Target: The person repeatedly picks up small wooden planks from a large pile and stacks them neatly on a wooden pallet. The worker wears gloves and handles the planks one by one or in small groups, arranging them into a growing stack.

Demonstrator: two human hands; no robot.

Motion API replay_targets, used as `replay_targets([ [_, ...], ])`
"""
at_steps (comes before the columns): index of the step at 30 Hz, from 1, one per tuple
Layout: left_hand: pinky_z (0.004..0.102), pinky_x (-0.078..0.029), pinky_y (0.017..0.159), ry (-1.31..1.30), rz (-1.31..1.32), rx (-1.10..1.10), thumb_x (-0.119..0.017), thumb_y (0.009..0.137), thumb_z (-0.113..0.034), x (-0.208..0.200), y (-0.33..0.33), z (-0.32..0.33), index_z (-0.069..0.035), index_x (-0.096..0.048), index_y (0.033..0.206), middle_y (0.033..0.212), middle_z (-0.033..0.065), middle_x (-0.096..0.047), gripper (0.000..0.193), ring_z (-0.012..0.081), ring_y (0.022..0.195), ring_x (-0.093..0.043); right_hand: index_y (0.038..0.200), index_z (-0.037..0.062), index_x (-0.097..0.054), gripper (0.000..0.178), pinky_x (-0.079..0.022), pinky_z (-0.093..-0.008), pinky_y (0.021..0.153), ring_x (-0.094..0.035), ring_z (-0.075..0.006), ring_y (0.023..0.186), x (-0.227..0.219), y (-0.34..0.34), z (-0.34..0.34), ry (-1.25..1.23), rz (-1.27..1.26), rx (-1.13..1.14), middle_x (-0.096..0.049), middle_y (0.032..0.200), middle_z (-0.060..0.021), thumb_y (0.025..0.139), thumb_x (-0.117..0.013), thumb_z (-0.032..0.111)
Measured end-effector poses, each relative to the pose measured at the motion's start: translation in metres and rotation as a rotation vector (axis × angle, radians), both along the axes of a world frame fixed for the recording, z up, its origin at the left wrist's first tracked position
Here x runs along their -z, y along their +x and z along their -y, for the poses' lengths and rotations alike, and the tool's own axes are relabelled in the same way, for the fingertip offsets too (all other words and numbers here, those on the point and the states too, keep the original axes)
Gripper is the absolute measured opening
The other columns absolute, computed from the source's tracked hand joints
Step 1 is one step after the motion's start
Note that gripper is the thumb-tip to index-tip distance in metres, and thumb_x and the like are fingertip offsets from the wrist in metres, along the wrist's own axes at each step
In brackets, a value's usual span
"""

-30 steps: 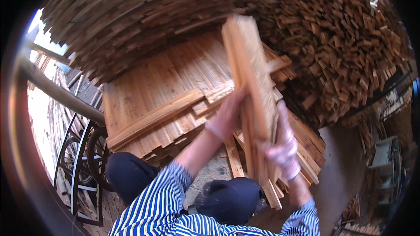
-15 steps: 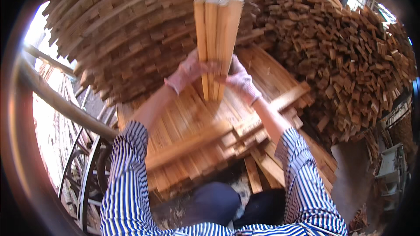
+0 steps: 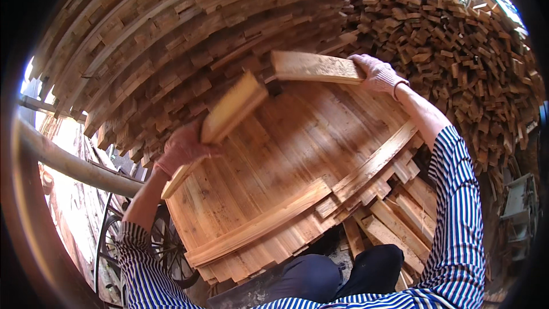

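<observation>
Head view: my left fingers (image 3: 187, 146) clamp the left board (image 3: 235, 109), slanted at the left edge of the plank stack (image 3: 280, 137); my right fingers (image 3: 369, 66) pinch the right board (image 3: 317, 68) near the far edge. Contact with the stack is unclear.

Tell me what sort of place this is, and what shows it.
Probably a timber store or woodworking yard: a tall stack of boards at the back, a heap of short wood pieces at right, and planks laid side by side in front.
</observation>
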State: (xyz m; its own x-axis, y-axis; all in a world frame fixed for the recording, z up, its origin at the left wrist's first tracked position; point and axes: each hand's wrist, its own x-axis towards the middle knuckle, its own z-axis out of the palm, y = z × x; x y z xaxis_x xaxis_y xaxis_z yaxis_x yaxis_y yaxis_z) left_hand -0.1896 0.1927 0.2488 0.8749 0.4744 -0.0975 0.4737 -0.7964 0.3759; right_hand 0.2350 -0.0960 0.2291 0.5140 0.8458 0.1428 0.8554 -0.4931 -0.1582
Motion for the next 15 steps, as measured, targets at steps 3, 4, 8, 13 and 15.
replay_targets([
  [3, 0.0412, -0.052, 0.092, 0.15, -0.271, -0.049, -0.089, 0.068, -0.044, 0.067, -0.005, -0.019, -0.005, -0.056, 0.135, 0.116, 0.0174, -0.07, 0.084, 0.0323, 0.11, -0.066, 0.138, 0.0188, -0.054, 0.048, -0.048, -0.0456, 0.1, -0.06, -0.0365, 0.118, 0.03, 0.029, -0.011, -0.182, 0.098, 0.015, -0.062, 0.125, -0.0167, 0.091, -0.063, 0.015],
  [4, 0.0413, -0.052, 0.09, 0.168, -0.396, -0.111, -0.088, 0.069, -0.044, 0.074, -0.001, -0.016, -0.005, -0.055, 0.136, 0.115, 0.0175, -0.07, 0.084, 0.0327, 0.108, -0.067, 0.138, 0.0198, -0.055, 0.047, -0.048, -0.0467, 0.1, -0.06, -0.0367, 0.118, 0.032, 0.03, -0.018, -0.222, 0.09, 0.037, -0.062, 0.124, -0.0169, 0.092, -0.063, 0.013],
  [8, 0.0426, -0.052, 0.089, 0.078, -0.233, -0.102, -0.087, 0.069, -0.048, 0.129, 0.0, -0.054, -0.005, -0.06, 0.127, 0.11, 0.017, -0.072, 0.078, 0.0311, 0.106, -0.068, 0.14, 0.0203, -0.052, 0.063, -0.05, -0.0471, 0.099, -0.059, -0.0382, 0.119, 0.075, 0.034, -0.082, -0.302, 0.251, -0.055, -0.059, 0.127, -0.0162, 0.081, -0.069, 0.006],
  [13, 0.0441, -0.053, 0.089, 0.161, -0.315, -0.096, -0.088, 0.067, -0.05, 0.161, 0.052, -0.052, -0.004, -0.061, 0.12, 0.11, 0.0189, -0.071, 0.075, 0.0347, 0.106, -0.068, 0.15, 0.024, -0.046, 0.071, -0.045, -0.0498, 0.107, -0.047, -0.0371, 0.136, 0.15, 0.047, -0.111, -0.463, 0.113, 0.076, -0.05, 0.145, -0.0158, 0.085, -0.065, 0.004],
  [15, 0.0451, -0.053, 0.092, 0.086, -0.382, -0.127, -0.09, 0.065, -0.049, 0.146, 0.064, -0.04, -0.001, -0.061, 0.118, 0.112, 0.0208, -0.07, 0.077, 0.0364, 0.109, -0.067, 0.152, 0.0241, -0.043, 0.073, -0.045, -0.0484, 0.108, -0.046, -0.0355, 0.137, 0.157, 0.051, -0.112, -0.556, 0.058, 0.093, -0.049, 0.146, -0.0165, 0.085, -0.066, 0.006],
])
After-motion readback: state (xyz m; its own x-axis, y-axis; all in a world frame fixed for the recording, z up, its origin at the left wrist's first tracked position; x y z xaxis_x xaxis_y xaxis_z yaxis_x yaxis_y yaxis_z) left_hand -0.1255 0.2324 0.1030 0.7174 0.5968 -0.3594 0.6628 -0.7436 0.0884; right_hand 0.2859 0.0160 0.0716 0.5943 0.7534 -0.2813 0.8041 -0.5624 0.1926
